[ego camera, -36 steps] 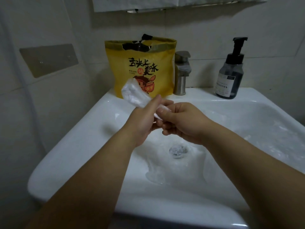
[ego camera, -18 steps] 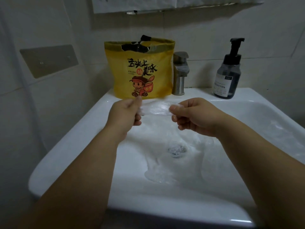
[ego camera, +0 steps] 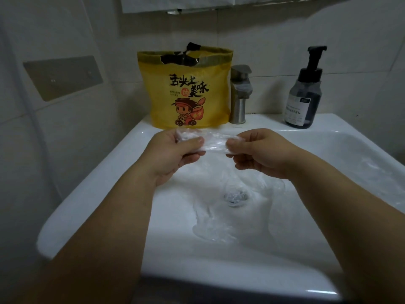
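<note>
Over the white sink basin I hold a thin clear plastic bag stretched between both hands. My left hand pinches its left end between thumb and fingers. My right hand pinches the right end the same way. The rest of the clear film hangs down from my hands into the basin, over the metal drain, and is hard to make out against the white.
A yellow printed bag with a torn top stands on the sink's back ledge. Beside it is a steel faucet, and a dark pump soap bottle stands at the back right. Tiled walls close in at left and behind.
My hands were together with the plastic bunched up above the left hand. They have moved apart and the plastic is now stretched flat between them.
</note>
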`<state>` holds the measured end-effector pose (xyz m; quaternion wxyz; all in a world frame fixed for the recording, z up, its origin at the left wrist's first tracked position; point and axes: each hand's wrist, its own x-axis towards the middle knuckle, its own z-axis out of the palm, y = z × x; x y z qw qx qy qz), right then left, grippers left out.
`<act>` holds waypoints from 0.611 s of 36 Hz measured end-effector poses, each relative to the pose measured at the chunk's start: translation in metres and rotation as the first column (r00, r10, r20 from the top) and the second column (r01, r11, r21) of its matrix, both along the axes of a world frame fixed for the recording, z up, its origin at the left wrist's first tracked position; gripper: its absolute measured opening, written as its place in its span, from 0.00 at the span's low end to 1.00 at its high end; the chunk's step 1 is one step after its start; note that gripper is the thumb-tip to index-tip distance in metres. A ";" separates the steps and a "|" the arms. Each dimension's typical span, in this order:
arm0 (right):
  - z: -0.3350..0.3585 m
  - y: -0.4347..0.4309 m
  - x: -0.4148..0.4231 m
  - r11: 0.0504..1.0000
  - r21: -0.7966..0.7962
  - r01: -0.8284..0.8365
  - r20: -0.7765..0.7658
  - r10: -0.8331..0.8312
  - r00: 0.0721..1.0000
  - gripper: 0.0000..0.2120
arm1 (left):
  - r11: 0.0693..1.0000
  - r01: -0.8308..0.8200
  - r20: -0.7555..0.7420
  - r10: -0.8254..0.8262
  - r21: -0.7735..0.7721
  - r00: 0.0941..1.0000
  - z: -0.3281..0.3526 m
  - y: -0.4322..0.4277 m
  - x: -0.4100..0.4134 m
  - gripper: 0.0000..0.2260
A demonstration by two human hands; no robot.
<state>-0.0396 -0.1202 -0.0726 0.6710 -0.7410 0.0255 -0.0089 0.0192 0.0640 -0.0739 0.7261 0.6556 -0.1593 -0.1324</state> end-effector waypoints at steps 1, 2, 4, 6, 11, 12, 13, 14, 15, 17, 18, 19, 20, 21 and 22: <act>0.000 -0.001 0.000 1.000 0.011 -0.005 -0.001 0.005 1.000 0.07 | 1.000 0.022 -0.010 -0.022 0.007 1.000 0.000 0.001 0.000 0.05; 0.000 -0.002 -0.001 1.000 0.020 -0.010 -0.002 0.010 1.000 0.06 | 0.999 0.044 -0.020 -0.044 0.015 0.999 0.001 0.002 -0.001 0.05; 0.001 -0.005 -0.002 0.999 0.032 -0.019 -0.004 0.019 1.000 0.04 | 0.996 0.081 -0.025 -0.081 0.027 0.996 0.002 0.003 -0.002 0.06; 0.002 -0.006 -0.003 0.998 0.046 -0.036 -0.008 0.036 0.999 0.04 | 0.993 0.106 -0.033 -0.105 0.041 0.994 0.002 0.005 -0.003 0.06; 0.006 -0.012 -0.006 0.994 0.080 -0.069 -0.045 0.073 0.996 0.06 | 0.970 0.178 -0.067 -0.169 0.164 0.983 0.003 0.009 -0.005 0.07; 0.008 -0.013 -0.006 0.991 0.108 -0.082 -0.052 0.088 0.995 0.07 | 0.975 0.174 -0.066 -0.167 0.135 0.984 0.004 0.009 -0.005 0.07; 0.009 -0.013 -0.007 0.985 0.144 -0.097 -0.050 0.105 0.993 0.08 | 0.981 0.174 -0.070 -0.168 0.088 0.983 0.006 0.009 -0.006 0.07; 0.011 -0.013 -0.008 0.978 0.178 -0.110 -0.039 0.119 0.992 0.09 | 0.983 0.182 -0.080 -0.178 0.034 0.981 0.007 0.009 -0.007 0.08; 0.013 -0.013 -0.009 0.972 0.205 -0.118 -0.024 0.125 0.992 0.09 | 0.981 0.193 -0.093 -0.194 -0.014 0.977 0.009 0.009 -0.008 0.08; 0.015 -0.013 -0.009 0.963 0.245 -0.112 0.008 0.114 0.993 0.10 | 0.973 0.216 -0.116 -0.225 -0.085 0.968 0.011 0.010 -0.008 0.10; 0.015 -0.012 -0.009 0.959 0.262 -0.108 0.022 0.105 0.994 0.10 | 0.968 0.223 -0.125 -0.236 -0.113 0.964 0.011 0.010 -0.008 0.11; 0.015 -0.012 -0.009 0.955 0.276 -0.105 0.037 0.099 0.994 0.10 | 0.965 0.226 -0.132 -0.244 -0.135 0.961 0.012 0.010 -0.008 0.13; 0.015 -0.011 -0.010 0.953 0.286 -0.103 0.053 0.092 0.994 0.10 | 0.962 0.226 -0.136 -0.247 -0.152 0.959 0.012 0.010 -0.007 0.16; 0.016 -0.010 -0.010 0.950 0.295 -0.100 0.067 0.084 0.994 0.09 | 0.961 0.223 -0.137 -0.246 -0.163 0.960 0.013 0.010 -0.008 0.18; 0.016 -0.009 -0.010 0.946 0.309 -0.097 0.081 0.076 0.994 0.09 | 0.961 0.221 -0.136 -0.245 -0.169 0.960 0.013 0.009 -0.008 0.19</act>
